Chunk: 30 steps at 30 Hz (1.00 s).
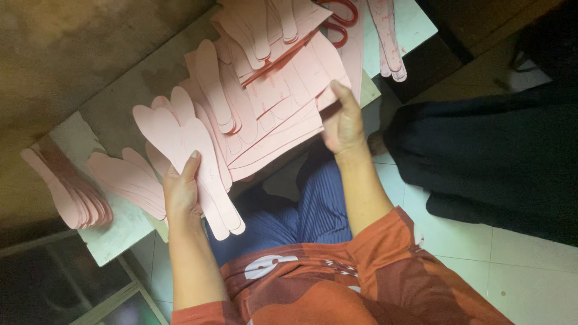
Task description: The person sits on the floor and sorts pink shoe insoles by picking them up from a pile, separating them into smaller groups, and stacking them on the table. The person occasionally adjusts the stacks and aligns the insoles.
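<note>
Pink insole stack (66, 192) at the bench's far left. Left hand (182, 189) clamped on a fan of pink insole cut-outs (192, 150) over the bench edge. Right hand (342, 120) pinched on the pink sheets (283, 114); red scissors (340, 18) beyond.

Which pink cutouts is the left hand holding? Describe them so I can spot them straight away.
Start at the grey worktable covered in pink sole-shaped cutouts. At its near edge, the left hand grips a small fan of cutouts by their narrow ends. Unlike the flat stacks lying further left, this fan is lifted, its rounded ends spread out and its narrow ends hanging off the table.
</note>
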Tool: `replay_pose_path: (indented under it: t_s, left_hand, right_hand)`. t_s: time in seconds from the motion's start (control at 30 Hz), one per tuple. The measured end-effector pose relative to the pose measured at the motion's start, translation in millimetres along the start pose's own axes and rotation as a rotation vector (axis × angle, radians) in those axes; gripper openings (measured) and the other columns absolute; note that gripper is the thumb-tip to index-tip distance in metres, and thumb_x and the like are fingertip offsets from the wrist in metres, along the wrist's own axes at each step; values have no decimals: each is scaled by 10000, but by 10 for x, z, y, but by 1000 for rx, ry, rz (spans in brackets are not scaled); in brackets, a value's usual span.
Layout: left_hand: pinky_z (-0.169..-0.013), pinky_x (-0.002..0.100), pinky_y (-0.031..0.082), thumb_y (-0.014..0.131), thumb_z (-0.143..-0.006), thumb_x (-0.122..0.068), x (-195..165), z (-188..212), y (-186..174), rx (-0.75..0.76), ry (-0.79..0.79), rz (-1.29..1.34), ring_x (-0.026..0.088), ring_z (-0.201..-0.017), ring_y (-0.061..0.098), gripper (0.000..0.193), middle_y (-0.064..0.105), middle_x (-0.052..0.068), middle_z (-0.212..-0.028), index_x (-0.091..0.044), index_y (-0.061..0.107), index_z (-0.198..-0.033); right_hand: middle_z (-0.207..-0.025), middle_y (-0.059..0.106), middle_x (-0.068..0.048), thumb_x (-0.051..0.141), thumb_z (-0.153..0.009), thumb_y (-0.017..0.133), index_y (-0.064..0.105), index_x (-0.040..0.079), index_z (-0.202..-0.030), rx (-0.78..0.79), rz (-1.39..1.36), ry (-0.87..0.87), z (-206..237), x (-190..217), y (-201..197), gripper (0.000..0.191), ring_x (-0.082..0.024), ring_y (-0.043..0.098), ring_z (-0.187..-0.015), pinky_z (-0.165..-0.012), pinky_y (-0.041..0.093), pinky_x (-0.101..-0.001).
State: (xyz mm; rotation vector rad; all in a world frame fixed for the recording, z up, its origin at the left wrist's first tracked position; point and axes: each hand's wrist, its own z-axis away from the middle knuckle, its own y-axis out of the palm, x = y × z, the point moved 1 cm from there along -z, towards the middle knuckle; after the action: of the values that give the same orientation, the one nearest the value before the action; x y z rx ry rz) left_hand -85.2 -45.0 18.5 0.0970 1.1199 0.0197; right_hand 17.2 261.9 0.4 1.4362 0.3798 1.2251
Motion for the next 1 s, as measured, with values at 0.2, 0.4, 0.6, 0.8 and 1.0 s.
replay_pose_path:
  t_s: [0.2,0.4,0.6,0.8,1.0]
  left_hand:
    - [-883,324,584,712,-932,-107,212,-36,61,2,29,-51,215,-996,721,424,715,176,-1170,95,579,-1281]
    - [-879,307,563,702,-929,-121,496,-194,118,-7,58,11,199,-1000,707,429,718,169,-1183,93,608,-1289]
    - [-927,298,534,699,-934,-132,608,-177,196,-76,134,-24,183,-1053,692,444,707,144,-1211,80,577,-1305]
    - [-929,322,533,702,-925,-157,394,-319,245,-57,128,2,209,-1051,687,451,715,156,-1202,106,613,-1280]
    - [-949,308,516,708,-924,-177,284,-567,420,-83,187,-40,198,-1067,690,431,723,136,-1195,87,624,-1253]
  right_hand:
    - [-1262,656,-183,149,-891,739,559,-42,-1351,-90,18,84,-215,-309,-439,530,-301,645,-1178,-1038,530,-425]
    - [-1185,685,-192,22,-837,701,563,-56,-1322,-213,185,134,-404,-366,-760,511,-315,688,-1086,-960,574,-437]
    - [-1151,682,-195,-5,-821,704,568,-74,-1304,-243,191,105,-459,-424,-830,507,-314,696,-1050,-942,582,-441]
    - [-1070,711,-177,62,-825,715,602,-68,-1221,-258,220,157,-659,-355,-662,432,-301,717,-985,-910,593,-428]
    - [-998,707,-154,72,-822,710,618,-56,-1165,-229,227,204,-1024,-318,-490,377,-284,716,-928,-879,602,-426]
